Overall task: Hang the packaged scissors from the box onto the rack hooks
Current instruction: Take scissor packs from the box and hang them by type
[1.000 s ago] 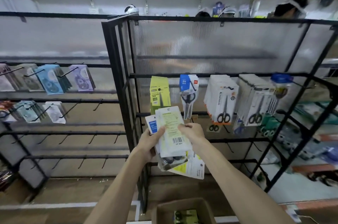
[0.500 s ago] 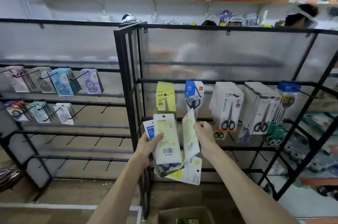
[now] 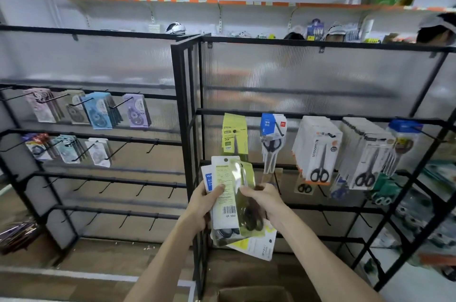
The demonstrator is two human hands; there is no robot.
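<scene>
My left hand (image 3: 205,205) grips a stack of packaged scissors (image 3: 223,200) from the left, thumb across the white back card with a barcode. My right hand (image 3: 262,199) pinches one yellow-green scissors pack (image 3: 243,193), front face with black handles turned toward me, just right of the stack. Both are held in front of the black rack (image 3: 308,114), below the hook carrying yellow-green scissors packs (image 3: 234,135). The cardboard box (image 3: 251,294) shows at the bottom edge.
More scissors packs hang to the right: a blue-topped pack (image 3: 272,138) and white-carded packs (image 3: 318,148). The left rack (image 3: 98,133) holds correction-tape packs and several bare hooks. A wall shelf (image 3: 222,3) runs above. A person's head (image 3: 435,30) shows behind the rack.
My right hand has turned the separated pack from edge-on to front face toward me. The view tilted up, so the box dropped toward the bottom edge.
</scene>
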